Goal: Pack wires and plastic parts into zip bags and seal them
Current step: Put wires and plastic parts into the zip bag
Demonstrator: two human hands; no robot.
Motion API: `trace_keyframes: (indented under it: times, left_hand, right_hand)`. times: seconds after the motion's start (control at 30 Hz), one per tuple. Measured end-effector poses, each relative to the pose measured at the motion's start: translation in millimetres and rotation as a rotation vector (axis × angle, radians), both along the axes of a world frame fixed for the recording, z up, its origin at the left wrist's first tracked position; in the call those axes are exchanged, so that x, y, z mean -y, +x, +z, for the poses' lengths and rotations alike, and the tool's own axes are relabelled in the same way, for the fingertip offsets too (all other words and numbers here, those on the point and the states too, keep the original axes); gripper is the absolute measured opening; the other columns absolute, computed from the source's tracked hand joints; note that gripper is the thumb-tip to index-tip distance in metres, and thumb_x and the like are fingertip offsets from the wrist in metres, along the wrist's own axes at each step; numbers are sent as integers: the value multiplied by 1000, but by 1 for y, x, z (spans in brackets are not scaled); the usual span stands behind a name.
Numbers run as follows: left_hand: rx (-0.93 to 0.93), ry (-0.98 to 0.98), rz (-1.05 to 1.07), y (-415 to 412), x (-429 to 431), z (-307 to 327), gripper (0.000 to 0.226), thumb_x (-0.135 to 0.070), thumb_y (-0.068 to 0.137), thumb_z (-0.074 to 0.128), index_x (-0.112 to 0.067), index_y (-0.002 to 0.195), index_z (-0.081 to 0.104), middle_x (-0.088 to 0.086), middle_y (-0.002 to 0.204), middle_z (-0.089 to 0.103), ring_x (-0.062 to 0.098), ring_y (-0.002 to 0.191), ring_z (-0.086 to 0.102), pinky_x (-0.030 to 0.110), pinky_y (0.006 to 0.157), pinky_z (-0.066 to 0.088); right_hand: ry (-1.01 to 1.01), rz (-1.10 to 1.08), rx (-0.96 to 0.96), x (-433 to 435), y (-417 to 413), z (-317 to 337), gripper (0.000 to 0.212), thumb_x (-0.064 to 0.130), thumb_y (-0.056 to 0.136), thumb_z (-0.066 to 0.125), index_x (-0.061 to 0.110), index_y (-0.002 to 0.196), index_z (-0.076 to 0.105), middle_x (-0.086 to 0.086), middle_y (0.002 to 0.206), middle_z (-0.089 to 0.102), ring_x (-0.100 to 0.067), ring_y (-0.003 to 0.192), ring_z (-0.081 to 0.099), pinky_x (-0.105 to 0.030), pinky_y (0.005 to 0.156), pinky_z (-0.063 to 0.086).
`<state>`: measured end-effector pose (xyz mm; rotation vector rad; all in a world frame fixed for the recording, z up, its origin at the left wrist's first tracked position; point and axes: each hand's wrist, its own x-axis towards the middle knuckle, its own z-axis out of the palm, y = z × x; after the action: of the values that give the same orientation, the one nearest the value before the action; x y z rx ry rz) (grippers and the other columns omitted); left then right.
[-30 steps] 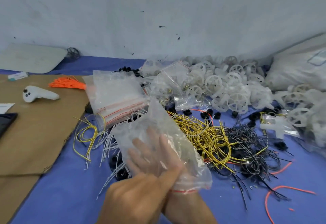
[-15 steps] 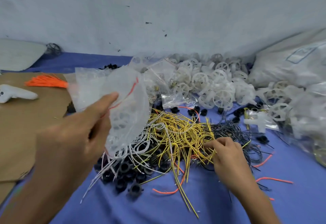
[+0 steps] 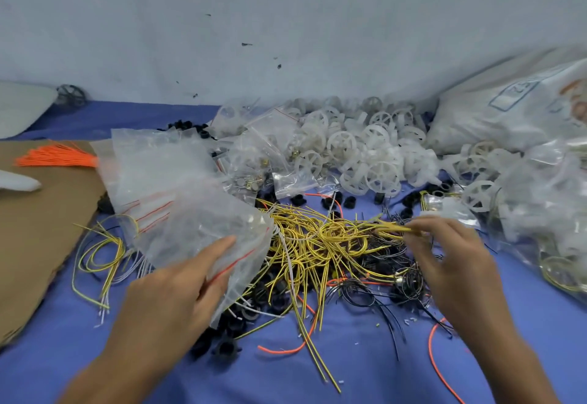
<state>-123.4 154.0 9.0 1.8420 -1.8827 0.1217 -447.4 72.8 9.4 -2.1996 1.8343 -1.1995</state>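
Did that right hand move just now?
Yes. The right hand has shifted rightward from the yellow wires toward the white wheels, pinching some strands.

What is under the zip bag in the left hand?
Black plastic parts and white wires poke out beneath the zip bag; its middle hides the rest.

The person is working with both hands uncovered. The left grip (image 3: 173, 292) is showing a bare hand back, knuckles and thumb, running on into a bare wrist and forearm. The right grip (image 3: 454, 265) is likewise showing bare through wrist and forearm, its fingers (image 3: 427, 229) smearing slightly with blur. Both forearms are showing uncovered to the view's lower edge.
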Motion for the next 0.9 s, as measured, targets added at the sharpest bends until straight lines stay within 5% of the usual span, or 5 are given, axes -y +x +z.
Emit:
trace_keyframes:
  times: [0.1, 0.23, 0.4, 0.7, 0.9]
  left_hand:
    - [20, 93, 1, -5, 1, -2, 63, -74, 81, 29, -45, 129, 57, -2, 61, 64, 21, 61, 66, 33, 50, 48]
    - [6, 159, 34, -12, -3, -5, 97, -99, 55, 1, -60, 138, 31, -10, 80, 65, 12, 85, 65, 32, 65, 44]
    - [-421, -106, -140, -45, -5, 14, 40, -70, 79, 51, -44, 105, 69, -15, 74, 56, 1, 64, 53, 10, 62, 38]
    - [-1136, 168, -519, -91, 12, 37, 27, -29, 90, 62, -16, 111, 72, -23, 64, 63, -11, 60, 57, 1, 61, 40]
    - [-1206, 160, -362, -74, 4, 24, 34, -55, 85, 54, -34, 98, 77, -7, 51, 49, 4, 48, 41, 13, 45, 36]
  right_hand:
    - [-98, -75, 81, -5, -5, 16, 14, 23, 91, 66, 20, 104, 69, 10, 91, 63, -20, 90, 60, -44, 79, 49]
    - [-136, -69, 368, -16, -7, 32, 16, 42, 92, 59, 35, 106, 64, 16, 89, 67, 2, 82, 60, -11, 73, 42]
    - [-32, 197, 581, -29, 19, 30, 13, 41, 92, 58, 39, 102, 65, 4, 84, 69, -18, 75, 68, -31, 68, 54]
    - [219, 636, 444, -51, 74, 7, 19, 39, 98, 53, 26, 105, 65, 6, 81, 59, -10, 68, 51, -21, 61, 41]
    - [357, 457, 465, -61, 79, -9, 33, 63, 90, 51, 41, 112, 61, 12, 82, 64, -9, 65, 55, -20, 58, 43]
